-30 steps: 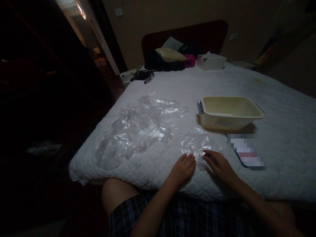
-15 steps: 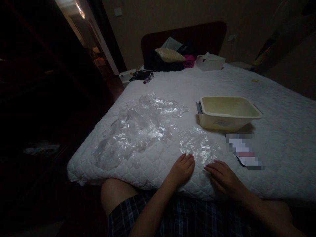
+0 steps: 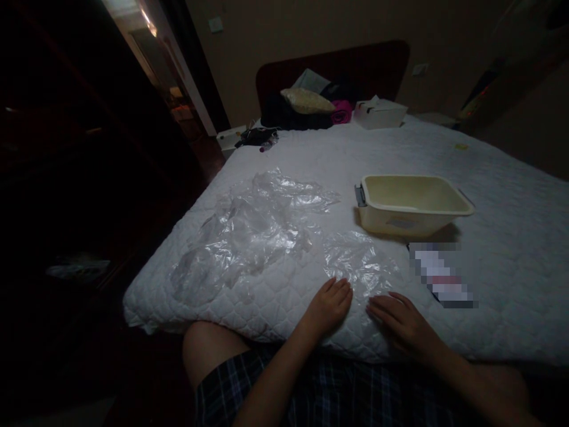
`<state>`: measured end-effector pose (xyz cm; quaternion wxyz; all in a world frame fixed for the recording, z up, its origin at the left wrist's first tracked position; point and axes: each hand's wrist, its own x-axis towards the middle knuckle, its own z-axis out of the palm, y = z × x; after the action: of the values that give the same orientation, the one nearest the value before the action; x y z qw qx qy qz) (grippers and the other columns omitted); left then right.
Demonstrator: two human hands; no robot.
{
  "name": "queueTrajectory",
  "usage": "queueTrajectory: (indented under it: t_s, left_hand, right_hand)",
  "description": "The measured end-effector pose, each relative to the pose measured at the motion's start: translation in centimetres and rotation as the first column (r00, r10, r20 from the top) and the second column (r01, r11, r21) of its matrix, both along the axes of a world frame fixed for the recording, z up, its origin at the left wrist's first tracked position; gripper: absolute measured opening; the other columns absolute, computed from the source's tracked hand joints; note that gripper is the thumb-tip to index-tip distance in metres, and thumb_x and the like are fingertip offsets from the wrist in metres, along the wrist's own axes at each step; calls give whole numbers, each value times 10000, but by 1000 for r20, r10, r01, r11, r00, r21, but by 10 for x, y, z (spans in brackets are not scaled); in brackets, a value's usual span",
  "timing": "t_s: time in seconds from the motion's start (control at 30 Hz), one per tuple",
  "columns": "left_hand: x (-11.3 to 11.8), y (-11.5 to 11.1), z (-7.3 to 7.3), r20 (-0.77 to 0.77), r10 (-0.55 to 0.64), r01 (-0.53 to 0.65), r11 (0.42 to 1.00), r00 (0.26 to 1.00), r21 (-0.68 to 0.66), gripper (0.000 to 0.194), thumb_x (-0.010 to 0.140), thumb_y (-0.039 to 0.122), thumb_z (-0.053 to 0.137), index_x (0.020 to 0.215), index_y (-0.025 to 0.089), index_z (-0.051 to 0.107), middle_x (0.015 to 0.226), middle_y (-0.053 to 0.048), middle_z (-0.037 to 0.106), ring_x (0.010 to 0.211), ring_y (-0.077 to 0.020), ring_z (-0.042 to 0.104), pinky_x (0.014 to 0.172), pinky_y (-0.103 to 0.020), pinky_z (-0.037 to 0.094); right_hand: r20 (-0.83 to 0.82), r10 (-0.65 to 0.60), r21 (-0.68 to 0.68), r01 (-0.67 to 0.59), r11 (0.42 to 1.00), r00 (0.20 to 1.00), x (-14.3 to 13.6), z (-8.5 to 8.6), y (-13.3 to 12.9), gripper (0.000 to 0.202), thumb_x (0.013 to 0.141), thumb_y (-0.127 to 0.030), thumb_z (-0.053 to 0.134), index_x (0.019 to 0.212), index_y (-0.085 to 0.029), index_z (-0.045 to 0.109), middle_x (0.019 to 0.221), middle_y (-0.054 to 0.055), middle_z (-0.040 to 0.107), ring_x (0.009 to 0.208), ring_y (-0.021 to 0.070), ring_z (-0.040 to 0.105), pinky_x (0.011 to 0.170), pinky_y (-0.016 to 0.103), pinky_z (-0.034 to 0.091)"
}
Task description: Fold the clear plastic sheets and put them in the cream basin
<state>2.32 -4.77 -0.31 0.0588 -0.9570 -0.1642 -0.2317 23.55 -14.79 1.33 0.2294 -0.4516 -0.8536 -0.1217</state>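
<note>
Head view: a small sheet of clear, crinkled plastic film (image 3: 355, 258) lies spread but unsmoothed on the white quilted bed (image 3: 511, 249), just beyond the left hand (image 3: 329, 305) and the right hand (image 3: 406, 325).
The work looks part-way along: this sheet is laid out fairly flat, yet creases run all through it, and the larger crumpled heap of clear plastic film (image 3: 255, 222) to its left lies loose, with neither hand on it. The left hand rests palm down at the sheet's near edge, fingers straight and side by side; the right hand's fingers bend lightly beside its near right corner, and in this dim light I cannot tell whether they pinch the film. The cream rectangular plastic basin with grey handles (image 3: 373, 220) stands apart, beyond the right hand.
</note>
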Motion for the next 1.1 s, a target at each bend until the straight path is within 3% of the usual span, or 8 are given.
queueTrajectory:
  t_s: [0.2, 0.53, 0.67, 0.87, 1.1]
  left_hand:
    - [1, 0, 0, 9, 1, -1, 1000, 1000, -4, 254, 903, 152, 402, 1111, 95, 536, 1192, -107, 578, 1203, -188, 458, 1048, -379, 340]
    - [-1, -2, 5, 14, 9, -9, 1000, 1000, -7, 264, 914, 151, 381, 1124, 96, 531, 1196, -97, 574, 1202, -190, 458, 1054, -374, 327]
    - [0, -2, 5, 10, 8, -8, 1000, 1000, -12, 264, 916, 149, 370, 1109, 98, 542, 1193, -102, 577, 1190, -195, 471, 1040, -385, 344]
    - [1, -2, 2, 17, 7, -7, 1000, 1000, -22, 265, 910, 151, 379, 1112, 93, 540, 1198, -95, 573, 1195, -202, 464, 1049, -390, 332]
    - [1, -1, 2, -6, 9, -9, 1000, 1000, -14, 258, 914, 153, 376, 1104, 92, 540, 1189, -110, 575, 1199, -192, 461, 1046, -386, 334]
  right_hand:
    - [-31, 1, 62, 1, 998, 1000, 1, -1, 2, 334, 840, -50, 430, 1123, -173, 559, 1014, 90, 666, 966, 173, 592, 876, 393, 416]
    - [-257, -88, -85, 69, 994, 962, -11, 20, 21, 282, 826, -140, 471, 1073, -235, 567, 901, 45, 673, 845, 182, 619, 881, 448, 433]
    - [-186, -56, -74, 43, 996, 981, -1, 19, 20, 310, 813, -131, 493, 1102, -222, 559, 941, 62, 669, 873, 187, 613, 867, 431, 440]
    - [3, 3, -6, -3, 1000, 1000, 10, 3, 6, 337, 852, -78, 433, 1144, -196, 553, 1015, 81, 664, 954, 181, 599, 861, 391, 436]
    - [4, 12, 17, -12, 1000, 1000, 1, 0, 6, 381, 868, -70, 393, 1186, -226, 534, 1032, 65, 669, 966, 169, 601, 862, 382, 439]
